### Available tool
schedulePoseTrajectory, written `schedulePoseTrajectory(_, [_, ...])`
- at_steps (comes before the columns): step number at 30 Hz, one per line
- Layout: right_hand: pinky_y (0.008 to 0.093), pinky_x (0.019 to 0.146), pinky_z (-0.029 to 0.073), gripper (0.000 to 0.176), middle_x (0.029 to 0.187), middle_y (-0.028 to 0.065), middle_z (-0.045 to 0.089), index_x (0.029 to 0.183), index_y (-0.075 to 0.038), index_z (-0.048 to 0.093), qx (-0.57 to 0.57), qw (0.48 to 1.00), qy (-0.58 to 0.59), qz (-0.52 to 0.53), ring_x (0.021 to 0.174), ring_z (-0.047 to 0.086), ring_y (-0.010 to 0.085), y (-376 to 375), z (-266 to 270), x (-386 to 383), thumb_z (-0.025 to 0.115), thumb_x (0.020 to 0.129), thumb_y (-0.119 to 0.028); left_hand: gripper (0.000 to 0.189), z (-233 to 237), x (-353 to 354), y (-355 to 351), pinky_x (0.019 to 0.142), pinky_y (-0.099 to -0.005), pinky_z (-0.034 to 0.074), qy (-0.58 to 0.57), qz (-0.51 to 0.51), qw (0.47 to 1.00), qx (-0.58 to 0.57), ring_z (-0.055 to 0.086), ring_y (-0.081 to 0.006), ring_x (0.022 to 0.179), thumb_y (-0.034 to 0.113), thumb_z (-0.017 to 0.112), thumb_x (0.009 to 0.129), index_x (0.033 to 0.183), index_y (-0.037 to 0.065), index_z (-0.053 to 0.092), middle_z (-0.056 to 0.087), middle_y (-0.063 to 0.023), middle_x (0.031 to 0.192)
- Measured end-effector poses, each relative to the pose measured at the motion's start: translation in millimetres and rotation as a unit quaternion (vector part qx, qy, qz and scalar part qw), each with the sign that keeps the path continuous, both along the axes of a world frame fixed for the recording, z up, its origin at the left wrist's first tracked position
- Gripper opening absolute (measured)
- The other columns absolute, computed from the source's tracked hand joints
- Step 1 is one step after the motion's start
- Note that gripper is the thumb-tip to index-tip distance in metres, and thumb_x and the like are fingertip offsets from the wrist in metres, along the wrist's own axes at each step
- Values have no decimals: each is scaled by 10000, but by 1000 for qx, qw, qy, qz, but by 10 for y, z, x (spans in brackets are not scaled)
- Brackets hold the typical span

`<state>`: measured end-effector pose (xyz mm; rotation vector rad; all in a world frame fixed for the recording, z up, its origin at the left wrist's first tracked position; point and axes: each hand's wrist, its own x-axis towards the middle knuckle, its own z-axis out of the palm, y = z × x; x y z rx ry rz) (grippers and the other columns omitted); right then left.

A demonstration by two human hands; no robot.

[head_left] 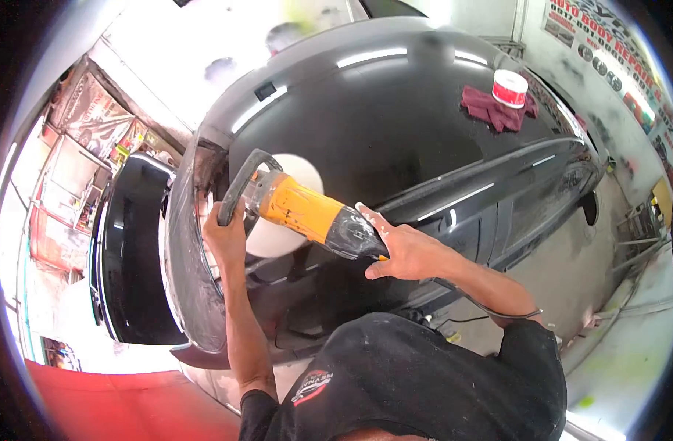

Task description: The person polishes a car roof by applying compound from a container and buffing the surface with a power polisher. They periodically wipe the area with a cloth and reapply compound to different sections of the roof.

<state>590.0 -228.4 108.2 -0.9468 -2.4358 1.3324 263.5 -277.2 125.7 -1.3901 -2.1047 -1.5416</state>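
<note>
- Car (395, 110): black, filling the centre of the frame; its broad, glossy panel supports the pad and the cloth.
- Polisher (301, 209): orange and black, centre-left of the frame, held across the panel; the two-point hold likely balances its weight.
- Pad (266, 241): white disc, behind the polisher's head, apparently resting against the panel.
- Cloth (483, 110): maroon, upper right, bunched beneath the tub, presumably protecting the paint.
- Right hand (410, 253): fingers closed around the rear grip, one extended forward; trigger contact cannot be determined.
- Left hand (226, 231): fingers wrapped around the loop handle (237, 191), probably for steering.
- Tub (510, 90): red and white, seated on the cloth.
</note>
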Motion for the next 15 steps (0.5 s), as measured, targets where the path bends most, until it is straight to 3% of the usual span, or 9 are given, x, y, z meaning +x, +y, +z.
schedulePoseTrajectory(4, [486, 924, 487, 1095, 1051, 325, 677, 1592, -14, 68, 59, 997, 44, -11, 1020, 658, 479, 304, 18, -66, 789, 807, -263, 218, 99, -115, 423, 566, -319, 385, -21, -42, 999, -13, 416, -98, 620, 142, 741, 913, 813, -28, 646, 488, -29, 605])
schedulePoseTrajectory(5, [489, 921, 488, 1094, 1050, 320, 680, 1592, -17, 66, 62, 997, 35, -21, 1018, 660, 478, 380, 75, -68, 789, 808, -261, 211, 121, -118, 581, 592, -342, 424, -18, -56, 998, -6, 444, -125, 615, 137, 729, 911, 835, -42, 648, 530, -98, 614])
schedulePoseTrajectory(7, [455, 1035, 440, 1096, 1292, 294, 587, 1590, -35, 117, 44, 998, 11, -50, 1209, 580, 447, 567, 166, 2, 817, 784, -282, 215, 217, -73, 916, 601, -374, 444, 16, -62, 998, -28, 449, -186, 586, 146, 722, 903, 848, -47, 647, 554, -179, 641])
schedulePoseTrajectory(9, [428, 1126, 378, 1096, 1488, 258, 467, 1597, -72, 143, 50, 996, 29, -70, 1367, 478, 413, 800, 118, 132, 836, 772, -270, 217, 272, -4, 1268, 636, -409, 488, 38, -99, 994, -4, 624, -393, 636, 165, 726, 884, 858, -41, 662, 607, -256, 714])
schedulePoseTrajectory(10, [384, 1132, 366, 1097, 1523, 213, 432, 1587, -54, 177, 23, 996, 32, -77, 1385, 474, 334, 860, 236, 190, 850, 750, -279, 223, 356, 76, 1410, 644, -412, 496, 34, -92, 995, -29, 644, -408, 672, 176, 731, 882, 867, -37, 670, 620, -256, 724])
schedulePoseTrajectory(11, [389, 1121, 381, 1101, 1510, 228, 447, 1582, -38, 176, 52, 995, 45, -77, 1358, 502, 349, 953, 229, 269, 850, 749, -291, 229, 445, 188, 1520, 653, -414, 503, 30, -86, 994, -56, 663, -423, 708, 188, 735, 880, 876, -34, 678, 633, -256, 735])
schedulePoseTrajectory(13, [399, 1098, 411, 1111, 1483, 257, 478, 1573, -8, 174, 110, 989, 66, -77, 1302, 557, 377, 1152, 205, 453, 850, 747, -316, 248, 532, 351, 1708, 677, -372, 510, -10, -119, 988, -99, 642, -256, 687, 218, 746, 890, 992, -7, 722, 682, -196, 755])
schedulePoseTrajectory(14, [391, 1115, 392, 1130, 1494, 257, 458, 1581, -7, 148, 31, 995, 50, -85, 1327, 535, 354, 1207, 331, 504, 846, 759, -345, 275, 562, 418, 1827, 689, -351, 513, -28, -138, 983, -119, 632, -172, 677, 232, 752, 895, 1051, 6, 744, 706, -166, 766])
schedulePoseTrajectory(15, [382, 1133, 373, 1149, 1505, 258, 439, 1588, -5, 123, -46, 994, 30, -97, 1352, 512, 331, 1264, 459, 554, 842, 771, -374, 256, 547, 479, 1938, 678, -370, 511, -35, -156, 981, -114, 634, -249, 674, 229, 747, 892, 996, -4, 726, 688, -185, 749])
